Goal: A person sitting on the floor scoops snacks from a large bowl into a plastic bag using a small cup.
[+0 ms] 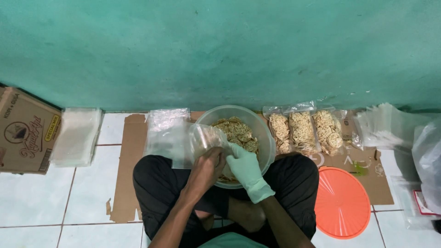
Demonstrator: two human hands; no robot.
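The left hand (207,169) grips a clear bag (195,142) over the bowl (266,138); the gloved right hand (245,167) pinches crackers (236,131) at its mouth — a slack grip could spill them onto the cardboard (131,174).

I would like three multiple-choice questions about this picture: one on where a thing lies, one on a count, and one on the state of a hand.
1. Where does the orange lid lie?
A. on the bowl
B. on the floor by the person's right knee
C. on the cardboard box

2. How many filled cracker bags lie beside the bowl?
A. one
B. three
C. six

3. Which hand wears a glove?
A. right hand
B. left hand
C. both

Answers:
1 B, the lid lies flat on the tiles at the right.
2 B, three packed bags lie in a row next to the bowl.
3 A, the right hand is in a pale green glove; the left is bare and holds a clear bag.
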